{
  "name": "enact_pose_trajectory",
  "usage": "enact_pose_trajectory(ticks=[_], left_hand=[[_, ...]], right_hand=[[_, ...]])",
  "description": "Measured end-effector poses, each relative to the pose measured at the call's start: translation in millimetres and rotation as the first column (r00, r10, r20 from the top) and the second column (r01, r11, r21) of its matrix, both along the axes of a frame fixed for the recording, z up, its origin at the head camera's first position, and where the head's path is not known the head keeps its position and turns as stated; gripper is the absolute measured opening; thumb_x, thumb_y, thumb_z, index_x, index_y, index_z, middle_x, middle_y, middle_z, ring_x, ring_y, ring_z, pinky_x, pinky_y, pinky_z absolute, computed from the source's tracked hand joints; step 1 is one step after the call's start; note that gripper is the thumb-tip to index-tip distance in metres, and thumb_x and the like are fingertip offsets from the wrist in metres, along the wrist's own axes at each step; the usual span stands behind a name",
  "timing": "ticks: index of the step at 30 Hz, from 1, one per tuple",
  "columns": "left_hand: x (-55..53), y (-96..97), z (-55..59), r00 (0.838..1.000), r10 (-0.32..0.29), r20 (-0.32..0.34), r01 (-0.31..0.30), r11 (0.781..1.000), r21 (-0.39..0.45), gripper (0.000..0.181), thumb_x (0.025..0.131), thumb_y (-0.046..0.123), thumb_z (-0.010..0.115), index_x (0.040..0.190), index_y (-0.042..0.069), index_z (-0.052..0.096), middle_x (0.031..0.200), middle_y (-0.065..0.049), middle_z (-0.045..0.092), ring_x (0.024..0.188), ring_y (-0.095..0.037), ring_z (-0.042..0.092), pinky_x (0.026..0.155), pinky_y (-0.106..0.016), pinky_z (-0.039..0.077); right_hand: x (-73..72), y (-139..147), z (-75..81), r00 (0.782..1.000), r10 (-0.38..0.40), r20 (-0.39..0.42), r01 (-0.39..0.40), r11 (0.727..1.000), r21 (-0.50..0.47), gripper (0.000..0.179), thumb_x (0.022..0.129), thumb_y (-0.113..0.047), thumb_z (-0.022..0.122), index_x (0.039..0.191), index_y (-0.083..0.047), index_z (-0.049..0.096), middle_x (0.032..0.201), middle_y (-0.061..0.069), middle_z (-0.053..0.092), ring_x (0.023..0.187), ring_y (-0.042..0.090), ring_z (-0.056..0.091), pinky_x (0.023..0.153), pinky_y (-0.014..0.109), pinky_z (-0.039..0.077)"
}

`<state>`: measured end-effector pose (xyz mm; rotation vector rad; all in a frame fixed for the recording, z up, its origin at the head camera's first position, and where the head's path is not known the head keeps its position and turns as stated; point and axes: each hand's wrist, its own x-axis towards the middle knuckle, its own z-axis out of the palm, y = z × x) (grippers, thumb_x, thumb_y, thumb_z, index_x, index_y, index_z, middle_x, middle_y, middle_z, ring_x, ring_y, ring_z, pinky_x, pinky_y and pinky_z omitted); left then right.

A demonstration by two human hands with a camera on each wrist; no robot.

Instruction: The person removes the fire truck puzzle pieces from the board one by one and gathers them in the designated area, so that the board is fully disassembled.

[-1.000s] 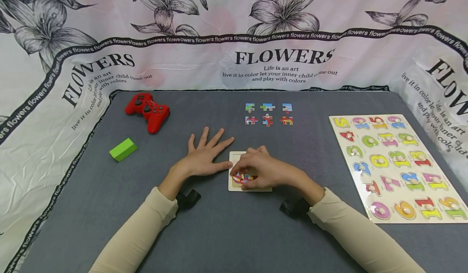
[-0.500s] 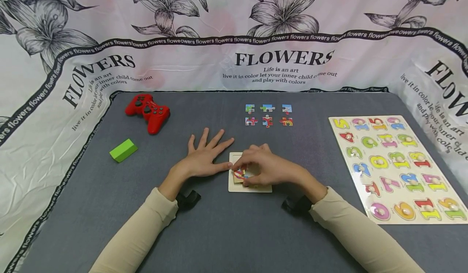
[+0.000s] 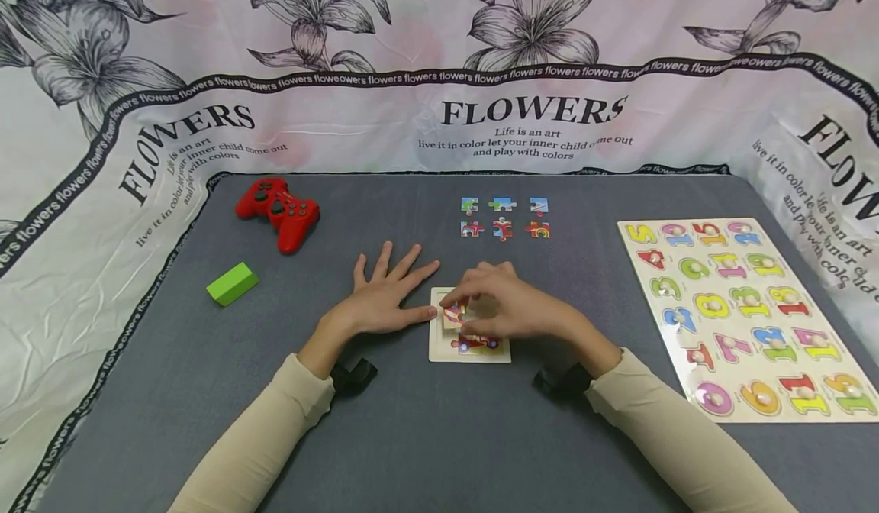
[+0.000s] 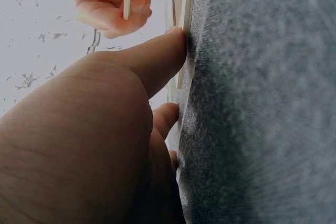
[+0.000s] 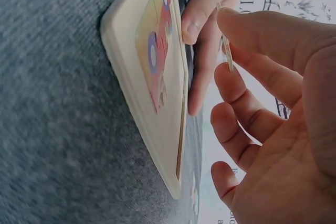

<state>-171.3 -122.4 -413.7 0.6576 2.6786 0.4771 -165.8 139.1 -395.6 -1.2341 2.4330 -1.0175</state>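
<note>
A small wooden puzzle tray (image 3: 437, 353) lies on the grey table in front of me. In its recess sit joined jigsaw pieces (image 3: 484, 346) with a red and blue wheeled vehicle picture, also visible in the right wrist view. My right hand (image 3: 511, 303) pinches a thin jigsaw piece (image 3: 452, 317) between thumb and fingers, raised above the tray. From the right wrist that piece (image 5: 228, 53) appears edge-on, apart from the tray. My left hand (image 3: 381, 299) rests flat with fingers spread, its thumb tip touching the tray's left edge.
Several loose jigsaw pieces (image 3: 503, 217) lie in two rows beyond the tray. A large number puzzle board (image 3: 693, 318) is at the right. At the left are a red game controller (image 3: 278, 211) and a green block (image 3: 232, 284). A flower-printed cloth (image 3: 343, 131) hangs behind.
My right hand has lifted a jigsaw piece from the tray and shifted slightly up and right, uncovering the vehicle picture in the recess. The left hand has stayed in place.
</note>
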Motion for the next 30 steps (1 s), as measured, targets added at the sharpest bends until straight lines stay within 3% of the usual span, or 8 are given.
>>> enact_pose_trajectory(ticks=[12,21,30], left_hand=[[-0.3,-1.0,0.5,1.0,0.006,0.002,-0.006,1.0,-0.006,0.078,0.097,0.068,0.05,0.163,0.038,0.02,0.174,0.001,-0.002,0.157,-0.04,-0.019,0.116,-0.073,-0.015],[0.2,0.2,0.9,1.0,0.013,0.01,-0.013,1.0,-0.016,0.079,0.097,0.067,0.051,0.163,0.039,0.019,0.174,0.002,-0.003,0.157,-0.04,-0.02,0.116,-0.072,-0.016],[-0.1,-0.5,-0.6,1.0,0.004,0.009,-0.004,1.0,0.006,0.078,0.097,0.066,0.05,0.163,0.038,0.02,0.174,0.0,-0.001,0.157,-0.041,-0.019,0.115,-0.073,-0.016]], right_hand=[[-3.8,1.1,1.3,1.0,-0.008,0.002,0.008,1.0,-0.02,0.035,0.087,-0.018,0.08,0.122,-0.019,0.075,0.102,-0.01,0.068,0.095,0.019,0.052,0.087,0.041,0.025],[-9.6,5.3,3.9,0.998,-0.06,-0.017,0.059,0.998,-0.035,0.036,0.089,-0.014,0.078,0.125,-0.015,0.074,0.109,-0.007,0.069,0.102,0.018,0.054,0.086,0.042,0.025],[-19.4,17.0,2.2,0.993,-0.114,-0.032,0.113,0.993,-0.045,0.038,0.089,-0.012,0.078,0.127,-0.013,0.072,0.107,-0.004,0.069,0.095,0.022,0.055,0.083,0.041,0.025]])
